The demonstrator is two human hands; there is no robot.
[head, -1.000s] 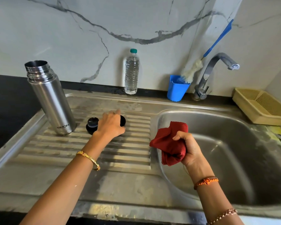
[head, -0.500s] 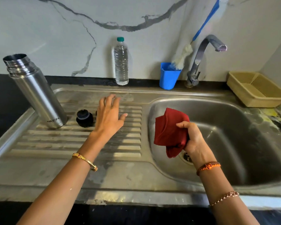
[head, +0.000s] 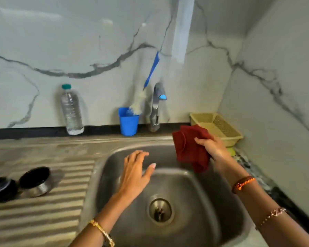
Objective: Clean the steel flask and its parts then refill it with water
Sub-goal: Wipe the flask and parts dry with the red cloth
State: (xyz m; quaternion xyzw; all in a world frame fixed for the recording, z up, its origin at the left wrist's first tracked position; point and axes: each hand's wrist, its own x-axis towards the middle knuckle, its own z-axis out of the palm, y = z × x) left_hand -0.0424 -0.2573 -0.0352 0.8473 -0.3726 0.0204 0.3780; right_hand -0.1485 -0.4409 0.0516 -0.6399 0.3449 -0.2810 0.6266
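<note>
Red cloth [head: 190, 148] is bunched in my right hand [head: 212, 148]; my left hand [head: 134, 173] hovers slack and empty over the sink [head: 212, 202]. Flask body is out of view; cap [head: 35, 181] and stopper [head: 1, 188] sit on the drainboard [head: 43, 220]. Risk: an elbow knocking either into the basin.

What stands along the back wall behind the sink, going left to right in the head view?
Water bottle → blue cup holding the bottle brush → tap → beige basket, in the corner, partly behind the red cloth that the right hand holds.
</note>
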